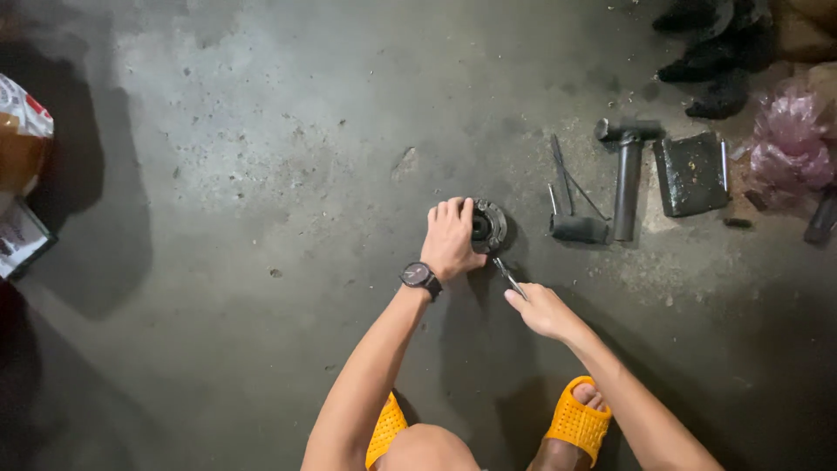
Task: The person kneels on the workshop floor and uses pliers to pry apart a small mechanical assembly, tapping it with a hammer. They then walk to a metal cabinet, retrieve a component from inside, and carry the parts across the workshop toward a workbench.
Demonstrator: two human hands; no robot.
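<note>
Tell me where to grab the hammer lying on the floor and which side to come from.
Grip the hammer around the lower half of its thick dark handle, coming straight down from above. It lies flat on the concrete floor with its head toward the far side and the handle end pointing back at the person. A small dark tool lies close on its left, so close the fingers across the handle near its free end.

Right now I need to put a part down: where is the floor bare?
Bare concrete floor spreads left of the left hand and round metal part. Crowded to the right: hammer, metal plate, pink bag.
</note>
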